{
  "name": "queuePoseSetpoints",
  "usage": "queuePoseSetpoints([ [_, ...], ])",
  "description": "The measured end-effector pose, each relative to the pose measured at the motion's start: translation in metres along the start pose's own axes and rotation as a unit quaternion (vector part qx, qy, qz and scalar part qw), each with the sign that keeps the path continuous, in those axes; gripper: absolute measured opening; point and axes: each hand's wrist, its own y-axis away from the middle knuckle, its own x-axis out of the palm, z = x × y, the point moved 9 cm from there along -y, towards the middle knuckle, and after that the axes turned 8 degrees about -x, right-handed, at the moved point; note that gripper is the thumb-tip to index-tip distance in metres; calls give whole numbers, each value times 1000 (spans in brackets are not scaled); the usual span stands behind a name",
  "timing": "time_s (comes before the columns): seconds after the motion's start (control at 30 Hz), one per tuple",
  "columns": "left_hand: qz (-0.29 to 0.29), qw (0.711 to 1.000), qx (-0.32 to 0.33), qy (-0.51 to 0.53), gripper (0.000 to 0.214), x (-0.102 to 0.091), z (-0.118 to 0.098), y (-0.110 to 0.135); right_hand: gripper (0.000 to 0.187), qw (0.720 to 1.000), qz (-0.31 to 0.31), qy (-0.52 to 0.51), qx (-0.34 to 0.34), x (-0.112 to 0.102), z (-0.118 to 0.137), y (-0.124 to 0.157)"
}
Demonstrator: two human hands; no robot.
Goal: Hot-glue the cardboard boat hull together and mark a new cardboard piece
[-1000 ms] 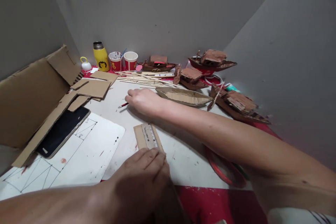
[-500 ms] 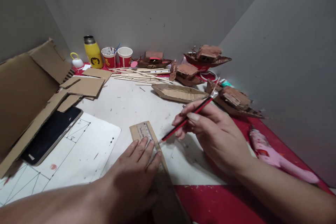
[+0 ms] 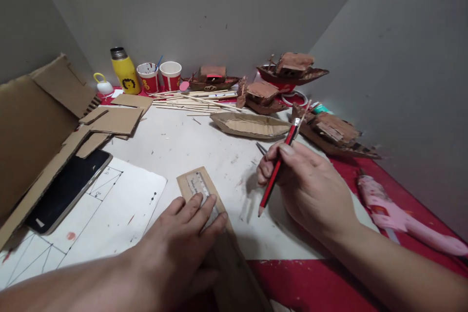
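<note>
My left hand (image 3: 186,239) lies with its fingers stretched out, pressing a clear ruler (image 3: 197,184) onto a long strip of cardboard (image 3: 237,265). Part of the ruler is hidden under the palm. In my right hand (image 3: 310,187) is a red and black pencil (image 3: 277,170), pinched between thumb and fingers. Its point is down, apart from the cardboard and to the right of the strip's edge. Beyond that hand sits an unpainted cardboard boat hull (image 3: 252,126). A dark pointed tip (image 3: 260,148) shows beside the knuckles; its kind is hidden.
Painted model boats (image 3: 329,132) stand along the back and right. A pink glue gun (image 3: 387,212) lies at right. Thin wooden sticks (image 3: 193,102), paper cups (image 3: 170,77) and a yellow bottle (image 3: 125,72) are behind. At left are a phone (image 3: 69,190), cardboard pieces (image 3: 117,119) and a drawn sheet (image 3: 109,214).
My right hand has drawn the pencil away from the strip's edge, to the right and toward me, and the pencil now stands steeper. My left hand stays on the ruler.
</note>
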Motion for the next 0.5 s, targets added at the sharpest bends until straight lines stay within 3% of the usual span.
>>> queuePoseSetpoints([
  [0.33, -85, 996, 7, -40, 65, -7, 1, -1, 27, 992, 84, 97, 12, 11, 17, 12],
  [0.5, -148, 987, 19, -65, 58, -15, 0, 1, 22, 939, 202, 273, -46, 28, 22, 12],
])
